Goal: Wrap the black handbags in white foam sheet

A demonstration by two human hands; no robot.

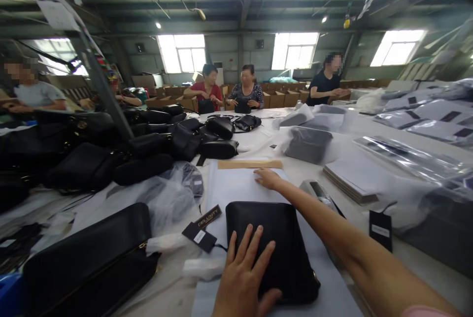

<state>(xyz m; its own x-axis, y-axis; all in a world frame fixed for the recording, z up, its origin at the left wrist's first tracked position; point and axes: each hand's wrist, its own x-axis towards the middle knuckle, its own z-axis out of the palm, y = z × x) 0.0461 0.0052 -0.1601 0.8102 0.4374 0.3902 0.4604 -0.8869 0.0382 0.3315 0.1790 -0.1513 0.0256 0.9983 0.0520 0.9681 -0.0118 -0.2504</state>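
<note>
A black bag (286, 238) lies flat on white sheets in front of me. My left hand (244, 270) rests on it, fingers spread and palm down. Black hang tags (199, 237), one with gold lettering, stick out from its left side on a cord. Beyond the bag, my right hand (267, 178) reaches over the white sheet (229, 186) and touches it just below a brown strip (250, 164) at the far edge. Its fingers point left, slightly bent and apart, with nothing visible held in them.
Black bags (84, 164) are heaped at left, with a larger one (92, 248) nearer me. At right are a small device with a display (317, 191), a stack of white-topped boards (349, 179) and grey plastic-wrapped items (439, 223). Several people stand across the table.
</note>
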